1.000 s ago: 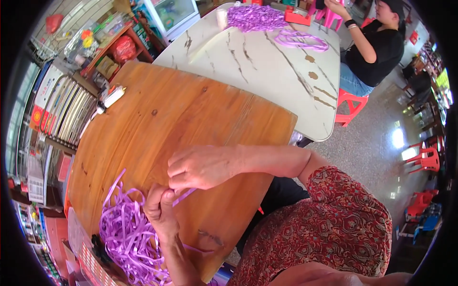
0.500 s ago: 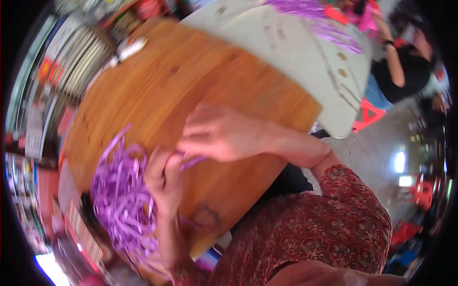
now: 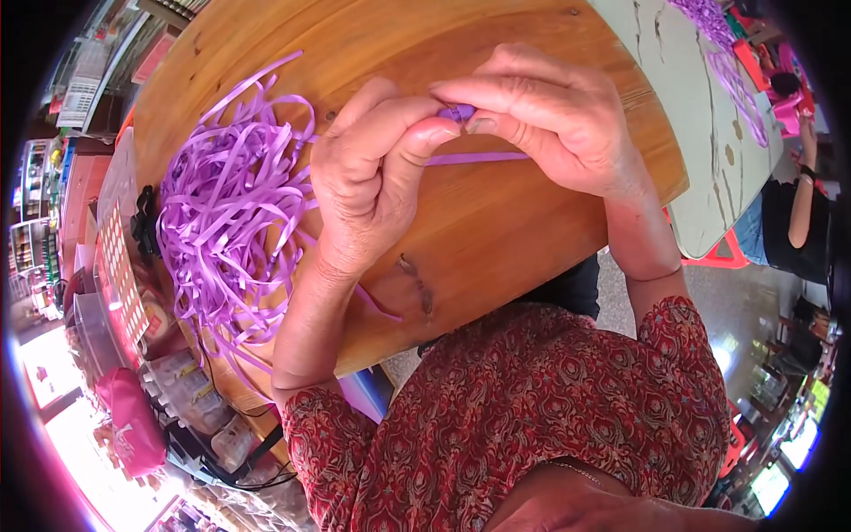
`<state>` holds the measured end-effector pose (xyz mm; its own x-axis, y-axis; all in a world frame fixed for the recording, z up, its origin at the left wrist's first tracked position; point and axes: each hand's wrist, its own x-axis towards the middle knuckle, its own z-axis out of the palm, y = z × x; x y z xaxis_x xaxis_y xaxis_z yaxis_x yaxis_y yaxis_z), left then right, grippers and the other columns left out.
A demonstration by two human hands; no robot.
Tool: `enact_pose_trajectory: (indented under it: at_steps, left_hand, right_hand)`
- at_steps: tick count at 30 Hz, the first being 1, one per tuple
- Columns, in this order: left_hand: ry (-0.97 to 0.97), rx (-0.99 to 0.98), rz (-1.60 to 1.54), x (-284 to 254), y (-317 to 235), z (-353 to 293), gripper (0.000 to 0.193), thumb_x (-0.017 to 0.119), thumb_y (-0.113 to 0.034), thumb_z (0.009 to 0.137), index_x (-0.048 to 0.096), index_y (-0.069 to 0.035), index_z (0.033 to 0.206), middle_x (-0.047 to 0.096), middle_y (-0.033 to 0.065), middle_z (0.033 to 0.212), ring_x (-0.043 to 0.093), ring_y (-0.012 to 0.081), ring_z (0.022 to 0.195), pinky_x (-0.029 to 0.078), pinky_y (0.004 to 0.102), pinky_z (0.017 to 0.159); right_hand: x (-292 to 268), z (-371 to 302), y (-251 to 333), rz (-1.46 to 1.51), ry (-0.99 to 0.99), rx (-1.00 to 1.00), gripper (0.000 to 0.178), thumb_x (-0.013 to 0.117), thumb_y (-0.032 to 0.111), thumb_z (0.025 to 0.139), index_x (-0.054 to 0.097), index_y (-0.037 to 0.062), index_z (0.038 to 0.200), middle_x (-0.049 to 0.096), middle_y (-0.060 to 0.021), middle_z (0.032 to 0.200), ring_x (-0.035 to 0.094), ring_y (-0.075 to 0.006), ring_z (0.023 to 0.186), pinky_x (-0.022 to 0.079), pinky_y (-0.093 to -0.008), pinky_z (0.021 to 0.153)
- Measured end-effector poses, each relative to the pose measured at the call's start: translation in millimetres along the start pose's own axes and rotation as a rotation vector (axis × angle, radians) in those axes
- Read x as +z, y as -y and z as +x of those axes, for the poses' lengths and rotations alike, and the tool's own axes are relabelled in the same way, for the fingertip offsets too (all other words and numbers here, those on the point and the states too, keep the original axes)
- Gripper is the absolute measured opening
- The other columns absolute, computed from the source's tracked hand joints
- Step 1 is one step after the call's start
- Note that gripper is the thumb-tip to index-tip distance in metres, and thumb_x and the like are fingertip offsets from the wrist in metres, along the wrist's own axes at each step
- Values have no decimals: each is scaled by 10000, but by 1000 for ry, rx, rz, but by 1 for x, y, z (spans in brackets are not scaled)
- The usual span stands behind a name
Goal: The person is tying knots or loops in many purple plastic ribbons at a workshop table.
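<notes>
My left hand (image 3: 370,168) is closed in a pinch on a small folded or knotted bit of purple ribbon (image 3: 458,113) above the wooden table. From the other side my right hand (image 3: 563,120) pinches the same bit, its thumb and index finger meeting the left fingertips. A flat length of purple ribbon (image 3: 479,159) runs below the fingers toward the right palm. To the left of my hands lies a loose, tangled pile of purple ribbons (image 3: 232,208). How the bit is folded is partly hidden by my fingers.
The wooden table (image 3: 496,239) adjoins a white table (image 3: 700,151) on the right, with more purple ribbon (image 3: 740,89) on it. A person in black (image 3: 798,226) sits beyond. Packets (image 3: 191,386) and a pink pouch (image 3: 131,424) are at the lower left.
The view has shifted, so the table and pile sit differently. My right hand has turned from knuckles-up to an arched pinch, and both hands' fingertips now meet at the purple bit.
</notes>
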<state>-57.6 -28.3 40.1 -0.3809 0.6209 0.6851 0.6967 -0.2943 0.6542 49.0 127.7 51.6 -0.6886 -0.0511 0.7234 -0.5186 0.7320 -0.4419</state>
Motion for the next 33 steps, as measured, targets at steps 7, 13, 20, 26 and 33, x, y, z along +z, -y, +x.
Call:
enact_pose_trajectory:
  at_steps: [7,13,20,26,33]
  left_hand:
    - [-10,110,116,3,5,-1,112,699,-104,775,647,-23,831,525,56,661,484,148,535,379,245,469]
    - [16,195,245,-2,7,1,149,727,-91,723,645,-31,831,505,56,649,480,167,525,380,262,454]
    - [34,240,273,-1,6,2,180,742,-98,688,638,-35,820,487,57,635,476,179,509,376,282,439]
    - [74,178,295,0,0,0,196,749,-125,681,641,-37,819,479,56,627,476,175,497,366,283,429]
    - [47,297,256,4,0,-4,235,766,-163,645,654,-55,821,476,36,642,469,164,477,351,275,407]
  right_hand:
    - [-5,0,1,-63,-8,-16,227,701,35,700,652,-12,917,621,-105,783,609,-214,682,477,-279,566]
    - [-11,7,18,-153,10,7,217,706,34,711,639,-23,910,608,-103,795,592,-211,685,459,-287,583]
    - [-20,11,30,-100,78,138,247,716,45,702,640,-6,931,592,-81,819,566,-201,678,434,-312,578]
    - [-25,9,31,-166,94,126,163,689,38,747,647,1,900,611,-61,754,570,-174,632,431,-276,554]
    - [-11,-5,11,-33,19,-43,200,716,54,681,629,-40,833,511,-77,602,460,-172,492,322,-280,437]
